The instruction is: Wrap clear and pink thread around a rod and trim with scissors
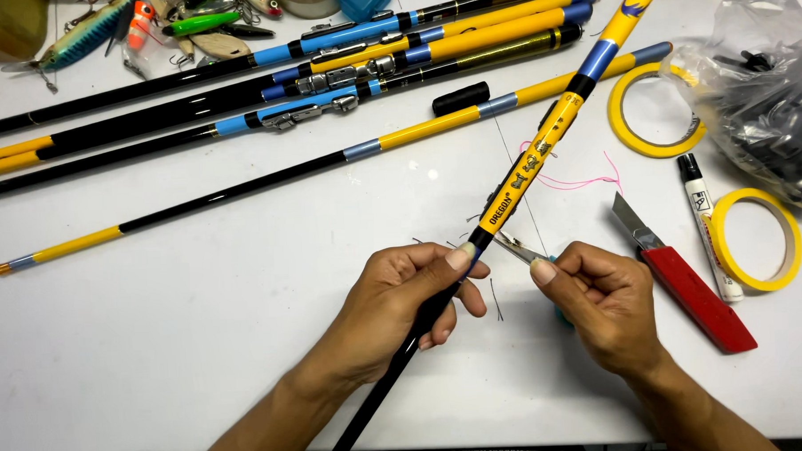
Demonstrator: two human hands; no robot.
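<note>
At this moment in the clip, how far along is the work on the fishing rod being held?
Looks done: short dark thread offcuts lie on the white table, and pink thread trails from the rod. In hand: the left hand grips the rod's black section while the right hand brings small snips to it. Left: the yellow tape rolls and red knife lie unused beside it.

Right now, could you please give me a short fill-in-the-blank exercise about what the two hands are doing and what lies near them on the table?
1. The left hand grips a black and yellow fishing ____.
2. The right hand holds small metal ____ against the rod.
3. The utility knife beside the right hand has a ____ handle.
4. Two rolls of ____ tape lie on the white table.

Missing words: rod; scissors; red; yellow
</note>
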